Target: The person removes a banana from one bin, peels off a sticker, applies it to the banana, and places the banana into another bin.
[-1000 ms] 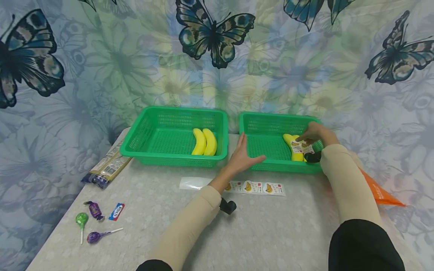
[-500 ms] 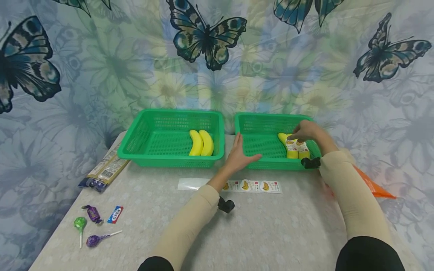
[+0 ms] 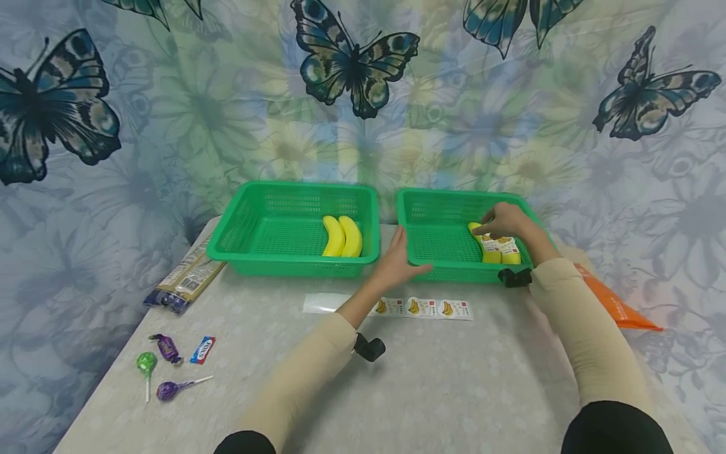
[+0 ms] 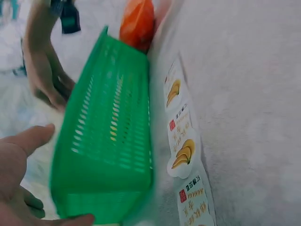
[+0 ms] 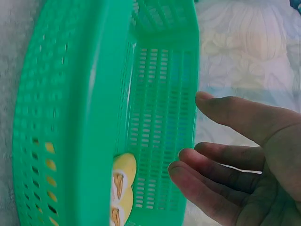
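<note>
My left hand [image 3: 395, 263] is at the left end of the right green basket [image 3: 454, 272], fingers spread and thumb pointing right. In the left wrist view that hand [image 4: 16, 162] has its fingertips right at the basket's end rim. Over the same basket is my right hand [image 3: 508, 222], close above two bananas [image 3: 492, 255] with white banana-picture stickers on them. The right wrist view shows this hand [image 5: 249, 160] with relaxed fingers, apart from the thumb, and nothing between them. Two bananas [image 3: 343, 236] without visible stickers lie in the left green basket [image 3: 295, 268].
A strip of banana stickers [image 3: 422, 308] lies in front of the right basket, partly behind my left wrist. An orange packet [image 3: 615, 302] is at the right. Far left are gold packets [image 3: 187, 277], lollipops [image 3: 146, 362], a purple-wrapped candy [image 3: 167, 348] and a small blue-red packet [image 3: 202, 350].
My right hand has lifted off the stickered bananas and shifted slightly left, uncovering more of the stickers. The left hand stays beside the basket's end. The head view has shifted a little.
</note>
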A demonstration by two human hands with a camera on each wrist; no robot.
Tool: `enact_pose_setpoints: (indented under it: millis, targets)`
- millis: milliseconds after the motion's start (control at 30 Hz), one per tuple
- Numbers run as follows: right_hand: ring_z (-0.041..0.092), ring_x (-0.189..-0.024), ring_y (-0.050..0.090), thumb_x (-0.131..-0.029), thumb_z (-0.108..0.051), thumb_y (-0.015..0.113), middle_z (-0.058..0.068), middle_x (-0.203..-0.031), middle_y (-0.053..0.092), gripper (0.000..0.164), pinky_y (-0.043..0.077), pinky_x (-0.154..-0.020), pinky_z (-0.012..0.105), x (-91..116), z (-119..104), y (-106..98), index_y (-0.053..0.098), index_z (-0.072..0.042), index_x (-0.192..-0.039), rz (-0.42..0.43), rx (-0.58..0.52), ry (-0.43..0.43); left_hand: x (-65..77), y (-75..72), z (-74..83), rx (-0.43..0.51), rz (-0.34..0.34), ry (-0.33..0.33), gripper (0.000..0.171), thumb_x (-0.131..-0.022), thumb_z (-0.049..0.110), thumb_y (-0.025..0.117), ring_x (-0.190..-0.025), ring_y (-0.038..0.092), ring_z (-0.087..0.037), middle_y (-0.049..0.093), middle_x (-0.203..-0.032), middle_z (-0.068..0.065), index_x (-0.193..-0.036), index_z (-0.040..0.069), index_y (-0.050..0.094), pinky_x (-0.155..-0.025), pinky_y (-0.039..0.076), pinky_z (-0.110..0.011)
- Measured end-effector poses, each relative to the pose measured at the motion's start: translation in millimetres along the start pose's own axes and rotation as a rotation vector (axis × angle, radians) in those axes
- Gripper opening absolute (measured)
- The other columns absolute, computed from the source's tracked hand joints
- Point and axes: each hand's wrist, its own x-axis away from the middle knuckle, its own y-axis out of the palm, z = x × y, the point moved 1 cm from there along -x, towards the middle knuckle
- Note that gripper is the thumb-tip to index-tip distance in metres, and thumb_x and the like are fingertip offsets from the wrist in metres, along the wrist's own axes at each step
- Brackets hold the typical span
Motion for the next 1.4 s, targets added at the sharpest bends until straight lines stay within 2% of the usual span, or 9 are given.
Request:
enact_pose_setpoints:
  millis: [100,267,367,500,633,800,1033,1233,1400]
  targets:
    - [0.035,-0.093,0.071,-0.092,-0.035,0.066,0.03,-0.112,0.068,0.062,0.059,-0.075,0.043,2,-6,4,0.053,0.011,-0.132,0.004,-0.003,-0.001,20.0,-8.0,4.1,-0.065,-0.032,0.075,0.11,-0.085,0.045,0.073,-0.15,0.019,-0.031,-0.003,-0.166,-0.012,-0.156,0.002,0.001,-0.116,0.035,-0.044]
    - [0.036,-0.095,0.07,-0.091,-0.037,0.067,0.031,-0.119,0.064,0.063,0.059,-0.075,0.043,6,-13,11,0.054,0.01,-0.132,0.018,0.001,-0.016,52.7,-35.3,2.4,-0.063,-0.085,0.173,0.108,-0.085,0.047,0.072,-0.151,0.018,-0.027,-0.003,-0.166,-0.001,-0.158,0.011,0.001,-0.116,0.035,-0.049]
    - [0.032,-0.09,0.071,-0.091,-0.037,0.067,0.032,-0.124,0.061,0.062,0.059,-0.076,0.044,10,-19,14,0.055,0.008,-0.132,0.025,0.007,-0.024,63.1,-57.1,-9.1,-0.065,-0.081,0.212,0.104,-0.086,0.046,0.071,-0.152,0.015,-0.023,-0.002,-0.166,0.004,-0.158,0.016,0.003,-0.118,0.031,-0.049]
    - [0.029,-0.087,0.071,-0.092,-0.033,0.067,0.033,-0.127,0.059,0.058,0.059,-0.075,0.042,13,-30,20,0.055,0.007,-0.131,0.027,-0.013,-0.048,75.3,-91.1,-35.0,-0.094,-0.022,0.235,0.102,-0.087,0.045,0.071,-0.153,0.009,-0.023,-0.003,-0.166,0.008,-0.158,0.02,0.003,-0.119,0.026,-0.056]
    - [0.029,-0.089,0.071,-0.091,-0.032,0.068,0.032,-0.126,0.06,0.056,0.059,-0.076,0.041,15,-40,29,0.056,0.006,-0.131,0.011,-0.039,-0.074,90.7,-126.8,-65.7,-0.137,0.041,0.188,0.1,-0.087,0.047,0.069,-0.153,0.007,-0.026,-0.003,-0.165,0.01,-0.158,0.021,0.004,-0.117,0.024,-0.061]
    - [0.028,-0.089,0.071,-0.091,-0.033,0.069,0.03,-0.123,0.062,0.055,0.059,-0.077,0.042,18,-50,37,0.058,0.004,-0.13,0.007,-0.032,-0.079,102.7,-169.5,-105.3,-0.281,0.12,0.104,0.1,-0.088,0.054,0.064,-0.152,0.008,-0.034,-0.002,-0.166,0.001,-0.158,0.015,0.004,-0.118,0.019,-0.063]
    - [0.034,-0.099,0.067,-0.089,-0.035,0.07,0.026,-0.118,0.066,0.053,0.057,-0.078,0.044,20,-67,41,0.062,0.001,-0.127,0.046,0.025,-0.139,115.2,-222.8,-154.6,-0.465,0.197,-0.054,0.105,-0.089,0.063,0.054,-0.149,-0.003,-0.048,-0.007,-0.165,-0.012,-0.156,0.004,-0.002,-0.116,-0.001,-0.07]
    - [0.034,-0.101,0.066,-0.089,-0.036,0.07,0.023,-0.117,0.067,0.054,0.056,-0.081,0.044,25,-88,40,0.061,-0.001,-0.129,0.036,0.017,-0.179,128.9,-252.0,-182.8,-0.437,0.213,-0.179,0.107,-0.089,0.069,0.047,-0.146,-0.007,-0.052,-0.013,-0.164,-0.012,-0.156,0.005,-0.007,-0.113,-0.002,-0.073]
    - [0.031,-0.101,0.065,-0.088,-0.037,0.071,0.02,-0.115,0.068,0.055,0.055,-0.082,0.044,25,-101,39,0.06,-0.003,-0.13,0.031,0.012,-0.179,134.1,-261.3,-194.7,-0.344,0.183,-0.232,0.106,-0.09,0.07,0.046,-0.149,-0.006,-0.047,-0.023,-0.162,-0.005,-0.154,0.012,-0.016,-0.112,0.008,-0.074]
